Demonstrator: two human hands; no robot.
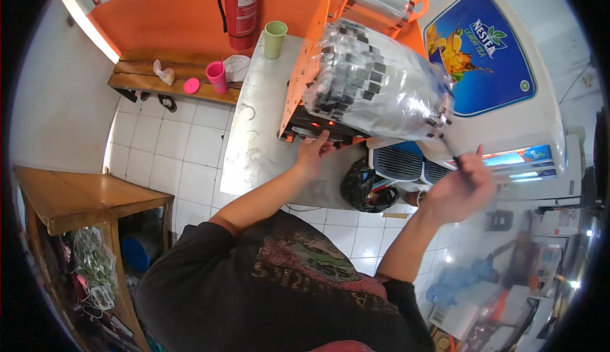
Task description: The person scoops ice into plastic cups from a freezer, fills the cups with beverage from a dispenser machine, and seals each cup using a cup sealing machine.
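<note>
Plastic film roll (406,88): one, lying across one orange machine (297,85) on the metal surface (244,161)
Right hand (462,185): closed on one slim tool (453,154), blurred, near the roll's end; best guided slowly, lest it nick the film
Left hand (312,151): at the machine's front edge; grip, cannot tell; best as steady brace
Cups: two, green (275,42), pink (217,79); fire extinguisher (243,12): one

It's one head-worn camera looking in from above and behind the grip of the right hand (462,190), facing forward and steeply down, close over the dark shirt (254,282), its wide round view reaching past the left hand (311,153) to the wooden bench (136,71) well beyond, leftward.
</note>
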